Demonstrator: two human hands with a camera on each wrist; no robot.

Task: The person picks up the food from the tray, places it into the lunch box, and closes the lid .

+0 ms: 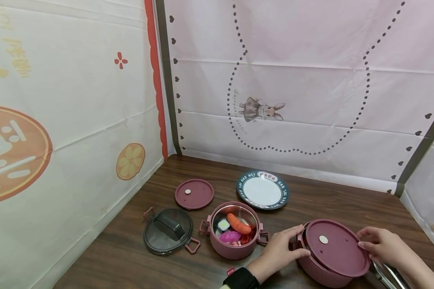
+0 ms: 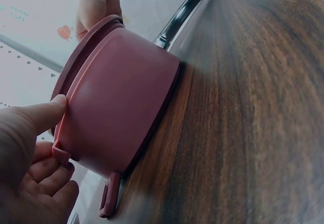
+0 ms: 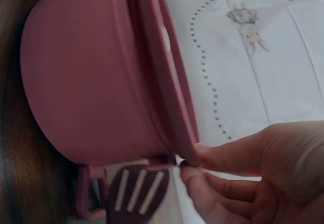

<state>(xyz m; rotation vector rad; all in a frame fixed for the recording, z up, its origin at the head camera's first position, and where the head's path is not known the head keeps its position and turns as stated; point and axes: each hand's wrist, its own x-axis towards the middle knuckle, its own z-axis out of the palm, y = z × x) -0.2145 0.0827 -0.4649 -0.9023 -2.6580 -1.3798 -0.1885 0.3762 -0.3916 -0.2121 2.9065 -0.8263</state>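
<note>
At the right of the table stands a dusky-pink pot [image 1: 316, 267], and its flat round lid [image 1: 336, 245] lies tilted over the top. A dark gap shows between lid and rim on the left side. My right hand [image 1: 387, 247] pinches the lid's right edge between thumb and fingers, seen close up in the right wrist view [image 3: 243, 178]. On the opposite side my left hand [image 1: 280, 249] grips the pot's rim, thumb on the near side, by the side handle [image 2: 110, 196]. The pot's inside is hidden under the lid.
A second pink pot [image 1: 235, 251] holds toy food, including an orange sausage [image 1: 238, 224]. Around it lie a glass lid [image 1: 159, 237], another pink lid [image 1: 200, 196] and a blue-rimmed plate [image 1: 283, 192]. A slotted turner [image 3: 135, 191] is beside the right pot. Printed cloth walls enclose the table.
</note>
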